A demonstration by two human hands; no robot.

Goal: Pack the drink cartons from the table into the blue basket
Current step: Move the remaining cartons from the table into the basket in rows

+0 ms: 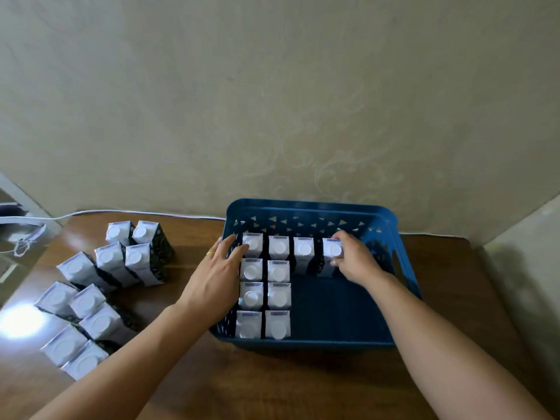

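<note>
The blue basket [306,209] stands on the wooden table against the wall. Several white-topped drink cartons [278,294] stand upright inside it, in two columns at its left side and a row along its back. My right hand [353,260] grips the rightmost carton of the back row [331,250], fingers curled over its top. My left hand [216,275] rests with straight fingers over the basket's left rim, fingertips touching the back-left carton [253,245]. Several more cartons [100,283] stand on the table to the left of the basket.
A white cable [136,212] runs along the table's back edge by the patterned wall. The basket's right half shows bare blue floor [339,307]. A bright glare spot [21,324] lies at the table's left edge. Bare wood [272,386] stretches in front of the basket.
</note>
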